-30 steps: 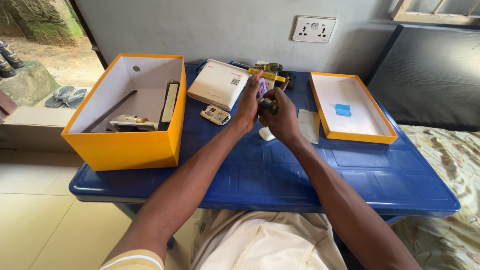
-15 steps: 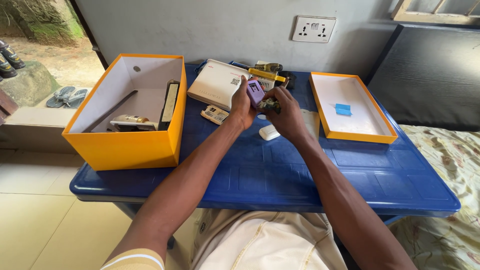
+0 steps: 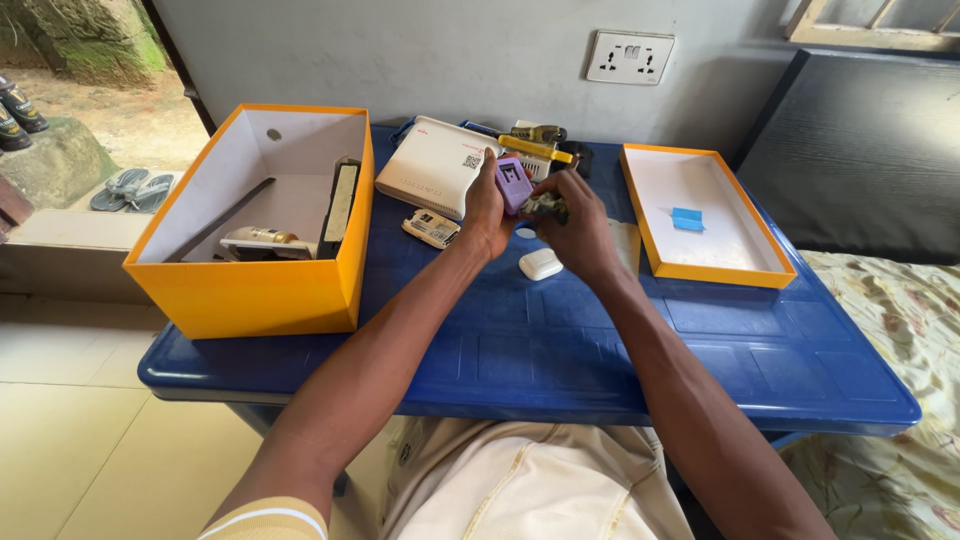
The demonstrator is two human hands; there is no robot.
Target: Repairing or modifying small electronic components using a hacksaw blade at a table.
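My left hand (image 3: 486, 212) holds a small purple block-shaped gadget (image 3: 514, 182) above the blue plastic table (image 3: 560, 350). My right hand (image 3: 578, 225) is closed around a small dark crumpled object (image 3: 546, 205) right beside it. The two hands touch each other over the middle back of the table. A small white rounded case (image 3: 541, 264) lies on the table just below the hands.
A deep orange box (image 3: 255, 225) with a few items inside stands at left. An orange lid (image 3: 705, 215) holding a small blue piece (image 3: 687, 219) lies at right. A white router (image 3: 437, 166), a yellow tool (image 3: 536, 148) and a small card (image 3: 431, 228) lie behind. A bed is at right.
Both hands have stayed over the same spot. The purple gadget has turned in my left hand and shows more clearly now.
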